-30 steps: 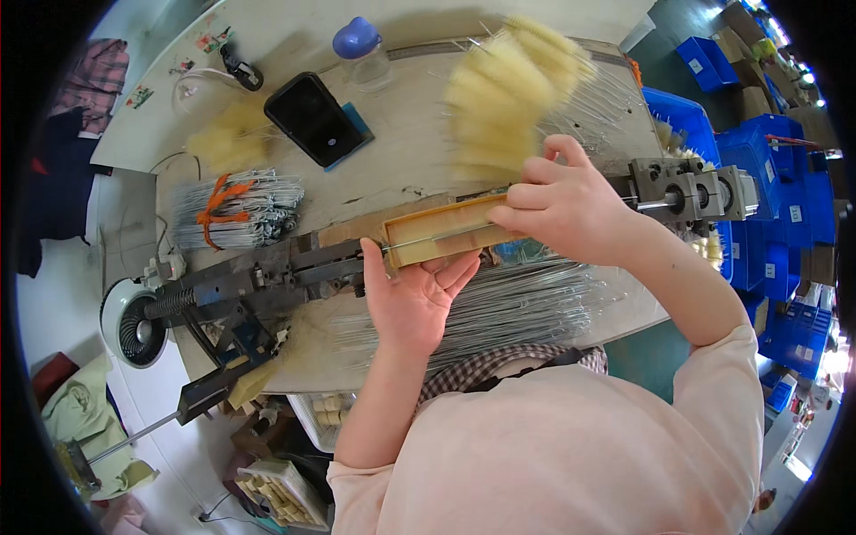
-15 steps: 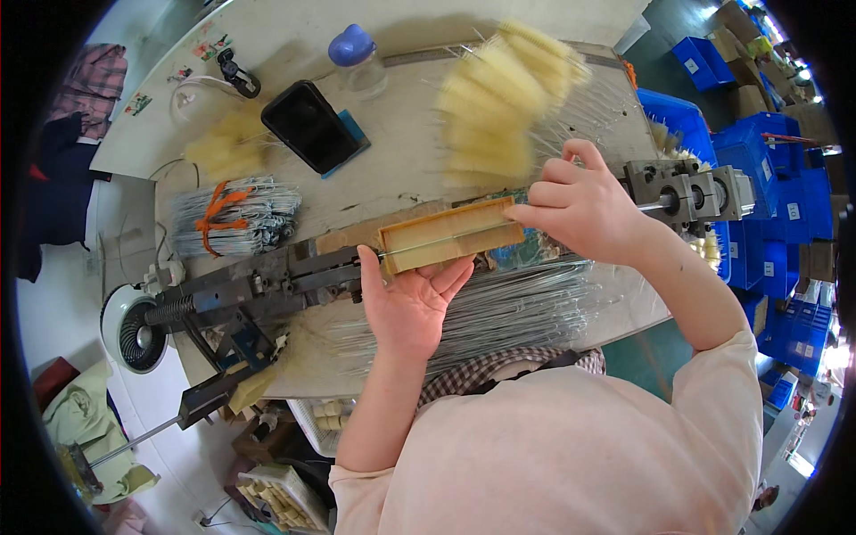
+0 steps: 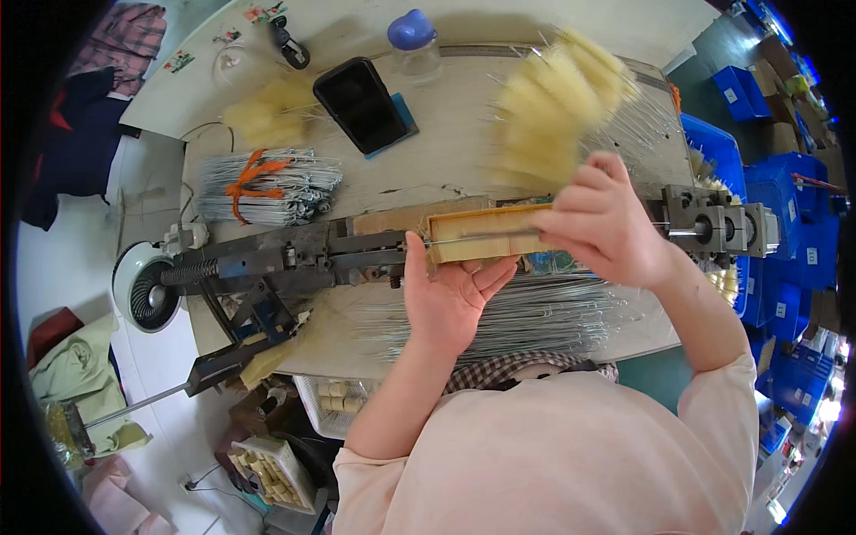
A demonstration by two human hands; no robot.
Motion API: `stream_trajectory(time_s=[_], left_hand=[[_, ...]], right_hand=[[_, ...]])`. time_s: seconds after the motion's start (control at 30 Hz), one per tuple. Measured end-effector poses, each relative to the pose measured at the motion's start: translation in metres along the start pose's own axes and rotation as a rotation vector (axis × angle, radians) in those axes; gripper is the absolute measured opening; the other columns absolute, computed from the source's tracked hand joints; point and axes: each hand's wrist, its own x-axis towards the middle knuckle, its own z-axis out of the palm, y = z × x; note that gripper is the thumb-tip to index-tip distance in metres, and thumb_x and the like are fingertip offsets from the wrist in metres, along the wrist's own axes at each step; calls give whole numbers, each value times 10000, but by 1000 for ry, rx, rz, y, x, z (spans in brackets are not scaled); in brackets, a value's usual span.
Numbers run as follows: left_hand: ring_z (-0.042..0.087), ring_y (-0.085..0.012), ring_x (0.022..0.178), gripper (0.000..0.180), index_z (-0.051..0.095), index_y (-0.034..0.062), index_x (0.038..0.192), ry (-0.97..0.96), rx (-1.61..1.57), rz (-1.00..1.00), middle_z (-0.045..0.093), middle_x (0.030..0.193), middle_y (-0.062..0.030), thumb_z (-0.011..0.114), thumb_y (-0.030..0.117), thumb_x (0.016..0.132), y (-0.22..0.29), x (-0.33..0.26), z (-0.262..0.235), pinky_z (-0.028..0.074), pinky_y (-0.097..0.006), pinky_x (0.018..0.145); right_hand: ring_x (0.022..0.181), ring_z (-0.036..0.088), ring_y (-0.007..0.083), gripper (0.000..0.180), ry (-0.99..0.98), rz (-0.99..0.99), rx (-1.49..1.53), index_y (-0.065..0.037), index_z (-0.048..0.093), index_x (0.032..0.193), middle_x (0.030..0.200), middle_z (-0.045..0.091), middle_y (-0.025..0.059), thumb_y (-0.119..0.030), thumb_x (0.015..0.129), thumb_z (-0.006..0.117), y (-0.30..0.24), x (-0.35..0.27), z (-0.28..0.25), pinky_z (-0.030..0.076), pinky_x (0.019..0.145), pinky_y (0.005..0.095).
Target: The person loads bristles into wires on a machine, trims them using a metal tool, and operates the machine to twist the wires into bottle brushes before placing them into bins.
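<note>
Tray (image 3: 486, 220) sits over your worktop (image 3: 468, 116), bins (image 3: 751, 105) past the right edge; yellow, shallow; left grip (image 3: 455, 308) wide, right grip (image 3: 606, 223) unclear.

A workbench (image 3: 446, 125) bears a jar (image 3: 416, 64), yellow brushes (image 3: 548, 107), loose wires (image 3: 539, 312) and a tied wire bundle (image 3: 301, 185).

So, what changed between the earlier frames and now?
Right hand: raised fingers curled in, now motion-blurred; any grip change unclear. Whole view slid right with camera movement. Same: left hand open at the left end of the shallow tray; tied wire bundle and black phone in place.
</note>
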Motion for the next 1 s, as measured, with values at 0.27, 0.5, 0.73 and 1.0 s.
stream_trajectory(time_s=[0.27,0.5,0.73,1.0], left_hand=[[536,-305,1068,744,352,29,1283,-9,117,38,498,1208,-172,242,630,857,-1,0,5,344,-428,961],[518,-338,1084,759,345,31,1295,14,129,48,489,1220,-180,273,637,844,0,0,1,339,-424,959],[506,-340,1098,749,338,52,1305,22,87,34,482,1234,-164,250,640,848,0,-1,1,331,-427,957],[478,-309,1138,903,329,16,1308,-25,88,12,462,1261,-166,234,740,777,-1,0,-2,287,-431,997]], right_hand=[[795,482,166,179,-149,-77,-171,-154,597,877,736,488,-29,-134,701,619,1,13,9,326,843,378],[788,474,160,162,-4,67,-28,-166,601,841,722,472,-29,-116,689,623,15,-13,-2,323,834,368],[780,477,164,185,28,30,-39,-162,620,871,755,501,-28,-109,694,623,14,-15,-10,331,788,354],[819,485,183,175,-4,2,24,-128,604,848,780,504,0,-119,675,628,-6,18,16,340,818,353]])
